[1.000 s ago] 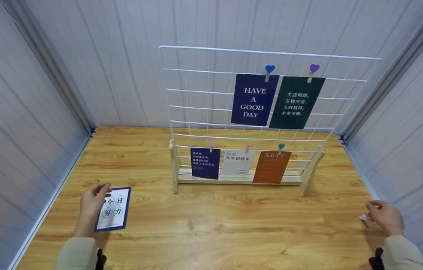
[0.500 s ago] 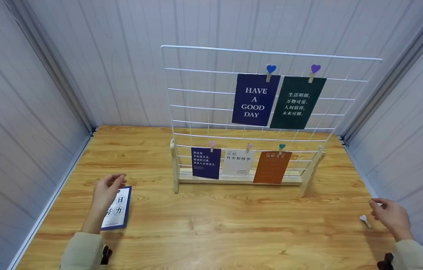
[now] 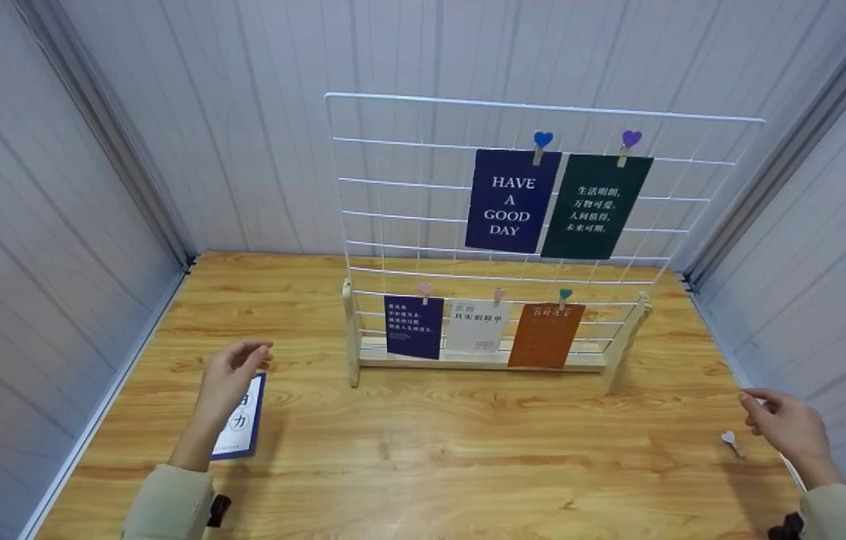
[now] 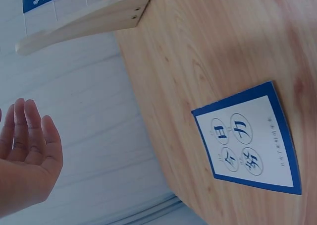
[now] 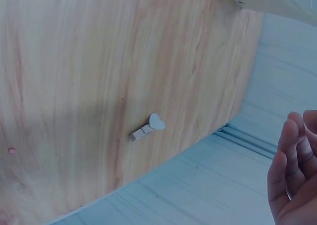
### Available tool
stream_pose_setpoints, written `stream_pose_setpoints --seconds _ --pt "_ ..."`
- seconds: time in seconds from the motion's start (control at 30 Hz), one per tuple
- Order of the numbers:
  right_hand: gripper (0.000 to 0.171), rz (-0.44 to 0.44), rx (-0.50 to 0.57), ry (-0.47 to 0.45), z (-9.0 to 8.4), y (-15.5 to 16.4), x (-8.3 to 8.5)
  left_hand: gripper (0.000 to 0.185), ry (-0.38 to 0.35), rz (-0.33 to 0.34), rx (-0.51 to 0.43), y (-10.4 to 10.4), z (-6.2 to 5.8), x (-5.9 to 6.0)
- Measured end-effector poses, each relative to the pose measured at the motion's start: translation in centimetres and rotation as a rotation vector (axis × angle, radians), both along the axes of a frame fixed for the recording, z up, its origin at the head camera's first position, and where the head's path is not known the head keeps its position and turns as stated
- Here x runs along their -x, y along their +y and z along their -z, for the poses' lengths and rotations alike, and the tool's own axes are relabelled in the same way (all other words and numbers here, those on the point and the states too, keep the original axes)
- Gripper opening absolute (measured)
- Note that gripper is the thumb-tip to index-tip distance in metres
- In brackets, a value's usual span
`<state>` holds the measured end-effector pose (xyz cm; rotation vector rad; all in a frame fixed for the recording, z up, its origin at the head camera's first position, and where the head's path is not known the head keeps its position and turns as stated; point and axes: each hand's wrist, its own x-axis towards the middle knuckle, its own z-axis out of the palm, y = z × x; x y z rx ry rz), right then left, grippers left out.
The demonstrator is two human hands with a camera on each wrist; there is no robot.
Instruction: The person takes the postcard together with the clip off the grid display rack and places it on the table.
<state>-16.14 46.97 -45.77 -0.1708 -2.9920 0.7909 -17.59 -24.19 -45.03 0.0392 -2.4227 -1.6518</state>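
The left hand [image 3: 232, 375] floats over the blue card [image 4: 247, 138], fingers loose, holding nothing. The right hand [image 3: 787, 427] waits near the little heart clip [image 3: 728, 440], fingers released.

Blue-bordered card [image 4: 247, 138] flat on table; white heart clip [image 5: 147, 127] apparently flat.
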Motion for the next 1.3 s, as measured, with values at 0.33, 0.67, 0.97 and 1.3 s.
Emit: stream_pose_setpoints --seconds 0.33,0.67,0.97,1.3 --pt "0.052 -0.052 0.017 0.102 -1.7 -1.8 -0.2 0.031 0.119 0.123 -0.042 0.4 1.4 1.0" --pt "0.044 -0.098 0.096 0.181 -2.0 -4.6 0.3 0.022 0.005 0.092 -0.018 4.3 -3.4 -0.9" --pt "0.037 -0.157 0.149 0.22 -1.9 -6.7 0.7 0.02 -0.008 0.146 -0.082 6.3 -3.8 -0.7" --pt "0.031 -0.208 0.21 0.283 -2.5 -9.4 1.2 0.015 0.039 0.185 -0.098 8.2 -4.2 -0.3"
